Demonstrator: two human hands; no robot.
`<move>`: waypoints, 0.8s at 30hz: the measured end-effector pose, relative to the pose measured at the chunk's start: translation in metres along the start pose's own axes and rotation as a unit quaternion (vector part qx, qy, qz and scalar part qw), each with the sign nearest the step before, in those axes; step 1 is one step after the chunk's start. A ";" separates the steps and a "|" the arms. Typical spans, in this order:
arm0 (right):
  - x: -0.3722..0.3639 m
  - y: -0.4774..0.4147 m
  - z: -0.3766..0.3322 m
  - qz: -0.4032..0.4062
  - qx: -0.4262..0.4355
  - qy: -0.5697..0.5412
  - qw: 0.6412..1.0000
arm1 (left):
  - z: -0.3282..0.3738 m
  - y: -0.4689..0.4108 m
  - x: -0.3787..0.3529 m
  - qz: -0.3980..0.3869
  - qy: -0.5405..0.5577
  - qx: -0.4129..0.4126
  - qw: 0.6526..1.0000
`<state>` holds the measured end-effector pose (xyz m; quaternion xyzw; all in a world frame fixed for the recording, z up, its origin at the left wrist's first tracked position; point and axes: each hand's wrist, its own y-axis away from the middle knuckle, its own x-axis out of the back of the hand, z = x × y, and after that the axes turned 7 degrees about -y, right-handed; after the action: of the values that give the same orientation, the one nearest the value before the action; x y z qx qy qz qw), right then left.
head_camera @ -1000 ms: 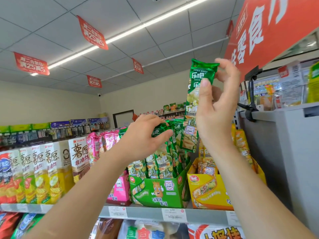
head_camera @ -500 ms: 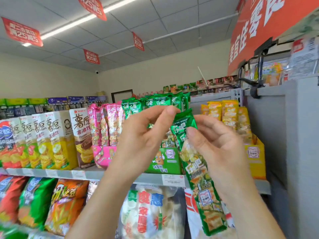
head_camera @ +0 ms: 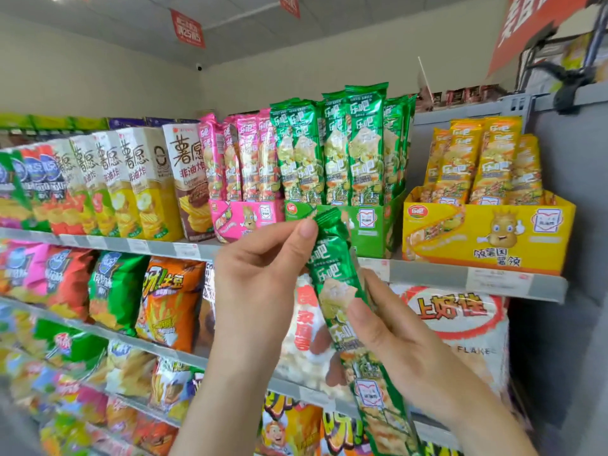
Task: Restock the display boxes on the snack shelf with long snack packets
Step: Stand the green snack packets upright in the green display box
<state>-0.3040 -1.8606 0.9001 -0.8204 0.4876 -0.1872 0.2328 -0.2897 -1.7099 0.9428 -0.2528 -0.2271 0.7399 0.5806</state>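
A person's left hand (head_camera: 260,291) sits at the centre of the frame, its back toward the camera; its thumb and forefinger tips (head_camera: 304,232) pinch the crimped top end of a long green snack packet (head_camera: 339,281), and its other fingers are curled in; the right hand (head_camera: 404,350), lower right of centre, grips the packet's middle, the thumb laid across the printed front and the fingers wrapped behind it; the packet slants from the centre of the frame down toward the bottom edge, held in the air in front of the shelf (head_camera: 460,279) and not inside any box.

Just above the packet's top end, the green display box (head_camera: 368,232) stands on the shelf, filled with upright green packets (head_camera: 345,149); touching it on the left is a pink display box (head_camera: 243,218) holding upright pink packets (head_camera: 243,156); to the right, apart from the green one, a yellow display box (head_camera: 487,235) holds upright yellow packets (head_camera: 483,159); tall chip cartons (head_camera: 141,182) line the same shelf at centre left.

Below, at the left of the frame, bags of crisps (head_camera: 167,301) fill the lower shelves; a large white bag (head_camera: 460,320) lies under the yellow box; red paper signs (head_camera: 187,28) hang from the ceiling at the top of the frame.
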 end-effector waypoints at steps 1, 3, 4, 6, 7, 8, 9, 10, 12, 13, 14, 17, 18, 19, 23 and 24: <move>-0.003 0.002 0.002 -0.003 -0.006 -0.009 1.000 | -0.002 0.000 0.004 0.009 0.009 0.011 1.000; -0.007 0.003 0.006 0.012 -0.009 -0.001 1.000 | -0.005 -0.001 0.012 0.029 0.019 0.020 0.999; -0.009 0.003 0.007 0.021 -0.005 0.016 1.000 | -0.006 -0.001 0.015 0.033 0.014 0.020 0.999; -0.015 0.002 0.012 0.034 0.009 0.058 0.998 | -0.005 0.000 0.022 0.021 0.003 0.021 1.000; -0.017 0.002 0.014 0.044 0.013 0.080 0.996 | -0.004 0.000 0.027 0.003 0.003 0.027 1.000; -0.021 0.002 0.016 0.056 0.012 0.107 0.993 | -0.002 0.000 0.032 -0.024 0.002 0.033 0.999; -0.023 0.003 0.018 0.066 0.005 0.140 0.988 | -0.001 0.000 0.037 -0.058 -0.004 0.033 0.998; -0.026 0.003 0.020 0.075 -0.006 0.181 0.981 | 0.002 0.001 0.041 -0.094 -0.022 0.025 0.995; -0.031 0.005 0.024 0.085 -0.020 0.261 0.961 | 0.006 0.002 0.045 -0.134 -0.087 -0.001 0.987; -0.034 0.006 0.026 0.089 -0.023 0.295 0.951 | 0.006 0.003 0.046 -0.127 -0.118 -0.005 0.985; -0.037 0.006 0.028 0.094 -0.027 0.320 0.942 | 0.006 0.003 0.047 -0.110 -0.132 -0.004 0.985; -0.044 0.006 0.030 0.098 -0.031 0.330 0.938 | 0.002 0.005 0.052 -0.068 -0.124 0.006 0.990; -0.046 0.006 0.030 0.095 -0.028 0.320 0.942 | 0.001 0.006 0.053 -0.060 -0.120 0.009 0.991; -0.047 0.006 0.031 0.088 -0.025 0.305 0.948 | 0.001 0.006 0.055 -0.053 -0.119 0.010 0.991; -0.046 0.009 0.034 0.019 -0.073 0.246 0.966 | -0.006 0.005 0.064 -0.005 -0.098 0.019 0.995; -0.044 0.011 0.037 -0.006 -0.103 0.240 0.965 | -0.009 0.002 0.067 0.006 -0.084 0.023 0.996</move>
<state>-0.3125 -1.8188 0.8600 -0.7736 0.5411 -0.3292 0.0221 -0.2989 -1.6445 0.9273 -0.1778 -0.2560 0.7673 0.5605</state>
